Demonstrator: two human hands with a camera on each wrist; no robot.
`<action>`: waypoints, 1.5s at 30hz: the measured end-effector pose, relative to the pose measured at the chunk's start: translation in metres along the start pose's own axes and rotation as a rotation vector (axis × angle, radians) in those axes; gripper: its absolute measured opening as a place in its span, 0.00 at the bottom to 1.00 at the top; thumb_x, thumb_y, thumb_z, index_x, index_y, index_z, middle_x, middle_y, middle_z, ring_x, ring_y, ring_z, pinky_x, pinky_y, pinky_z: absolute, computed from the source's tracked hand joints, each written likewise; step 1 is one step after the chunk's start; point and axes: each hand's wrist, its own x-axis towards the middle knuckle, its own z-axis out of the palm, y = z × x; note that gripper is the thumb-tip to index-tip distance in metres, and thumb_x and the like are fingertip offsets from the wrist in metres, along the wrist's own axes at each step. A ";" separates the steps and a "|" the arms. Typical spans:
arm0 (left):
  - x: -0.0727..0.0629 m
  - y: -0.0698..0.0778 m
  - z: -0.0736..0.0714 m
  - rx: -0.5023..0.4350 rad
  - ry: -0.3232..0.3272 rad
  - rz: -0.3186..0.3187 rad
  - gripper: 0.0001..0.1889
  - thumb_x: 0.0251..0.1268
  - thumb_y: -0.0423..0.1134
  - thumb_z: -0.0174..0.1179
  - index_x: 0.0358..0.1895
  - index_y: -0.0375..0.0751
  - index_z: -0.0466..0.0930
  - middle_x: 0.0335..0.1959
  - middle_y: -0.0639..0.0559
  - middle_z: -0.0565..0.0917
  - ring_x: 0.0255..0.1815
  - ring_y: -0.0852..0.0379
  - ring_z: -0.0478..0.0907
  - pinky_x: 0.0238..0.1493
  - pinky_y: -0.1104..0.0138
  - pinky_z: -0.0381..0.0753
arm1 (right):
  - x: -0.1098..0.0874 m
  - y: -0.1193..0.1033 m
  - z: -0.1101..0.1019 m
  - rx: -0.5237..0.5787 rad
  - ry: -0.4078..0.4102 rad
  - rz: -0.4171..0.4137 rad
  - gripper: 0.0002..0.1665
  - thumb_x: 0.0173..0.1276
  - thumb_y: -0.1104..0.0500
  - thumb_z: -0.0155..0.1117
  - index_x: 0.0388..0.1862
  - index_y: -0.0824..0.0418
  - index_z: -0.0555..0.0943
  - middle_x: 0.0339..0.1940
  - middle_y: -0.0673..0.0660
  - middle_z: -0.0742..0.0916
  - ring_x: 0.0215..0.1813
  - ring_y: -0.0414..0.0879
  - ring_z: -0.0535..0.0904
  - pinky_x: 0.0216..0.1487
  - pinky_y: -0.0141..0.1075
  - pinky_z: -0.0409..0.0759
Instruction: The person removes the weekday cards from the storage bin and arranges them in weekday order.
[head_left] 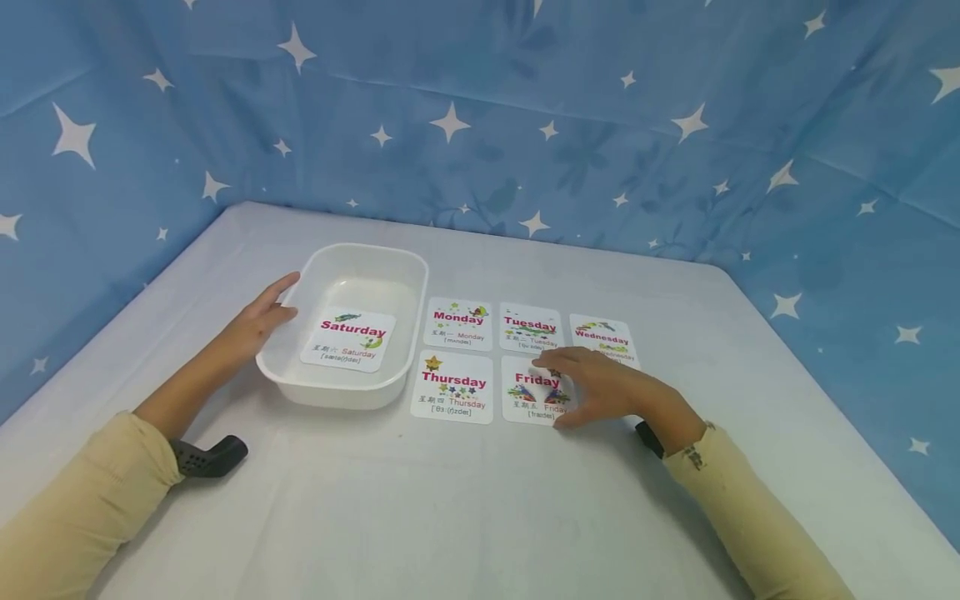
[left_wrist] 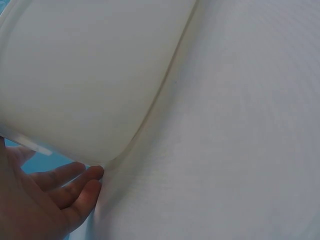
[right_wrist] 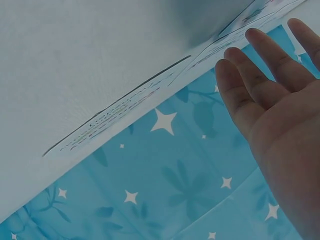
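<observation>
A white plastic basin [head_left: 352,397] stands left of centre on the table, with a card reading Saturday [head_left: 348,340] inside it. Against the basin's left rim is my left hand [head_left: 257,323], fingers relaxed; in the left wrist view its fingertips sit right at the rim. My right hand [head_left: 606,385] hovers low over the right side of the Friday card [head_left: 534,396], fingers spread and extended, nothing held in them. The Thursday card [head_left: 452,390] lies just left of Friday. Behind them, in a row, are Monday [head_left: 459,323], Tuesday [head_left: 529,325] and Wednesday [head_left: 602,333], whose lower part the hand overlaps.
A white cloth covers the table [head_left: 420,517]. Blue curtains [head_left: 495,183] with white stars hang behind and along the sides. A black wrist device [head_left: 212,457] projects beside the left forearm, and another shows partly under the right wrist.
</observation>
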 end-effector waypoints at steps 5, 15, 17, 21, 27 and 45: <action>-0.001 0.001 -0.004 0.001 0.004 -0.006 0.31 0.72 0.47 0.32 0.73 0.52 0.31 0.68 0.30 0.55 0.61 0.34 0.64 0.46 0.67 0.73 | 0.008 -0.001 0.000 -0.004 0.025 0.004 0.48 0.49 0.39 0.68 0.67 0.54 0.64 0.67 0.57 0.69 0.69 0.57 0.61 0.64 0.55 0.61; -0.002 0.000 -0.007 -0.008 0.015 -0.003 0.31 0.72 0.45 0.32 0.73 0.51 0.31 0.67 0.30 0.55 0.62 0.34 0.63 0.56 0.49 0.69 | 0.061 -0.026 -0.020 0.049 0.078 0.081 0.55 0.52 0.33 0.62 0.73 0.50 0.50 0.74 0.58 0.55 0.74 0.57 0.45 0.68 0.59 0.50; -0.002 0.000 -0.006 -0.009 0.015 -0.001 0.31 0.72 0.45 0.32 0.73 0.51 0.31 0.65 0.29 0.58 0.59 0.35 0.66 0.52 0.55 0.74 | 0.079 -0.040 -0.027 0.070 0.094 0.062 0.54 0.53 0.33 0.61 0.73 0.48 0.48 0.75 0.56 0.52 0.75 0.56 0.42 0.68 0.58 0.49; -0.001 -0.001 -0.004 -0.019 0.007 0.012 0.31 0.72 0.45 0.33 0.73 0.50 0.32 0.61 0.29 0.63 0.54 0.38 0.70 0.40 0.69 0.76 | 0.114 -0.072 -0.040 0.120 0.097 0.036 0.54 0.54 0.35 0.61 0.74 0.46 0.46 0.76 0.53 0.48 0.76 0.52 0.39 0.69 0.57 0.48; 0.001 0.000 -0.001 -0.026 0.015 0.003 0.31 0.72 0.43 0.34 0.73 0.50 0.33 0.60 0.28 0.63 0.53 0.37 0.71 0.38 0.69 0.77 | 0.166 -0.123 -0.044 0.102 0.045 0.006 0.56 0.53 0.32 0.60 0.74 0.47 0.45 0.76 0.54 0.48 0.76 0.51 0.39 0.72 0.52 0.43; 0.004 0.000 -0.002 -0.031 0.019 0.016 0.31 0.72 0.42 0.35 0.73 0.49 0.34 0.62 0.29 0.62 0.56 0.35 0.70 0.48 0.52 0.77 | 0.218 -0.173 -0.017 -0.147 -0.249 0.163 0.65 0.45 0.31 0.66 0.74 0.47 0.41 0.71 0.51 0.62 0.69 0.47 0.60 0.69 0.44 0.58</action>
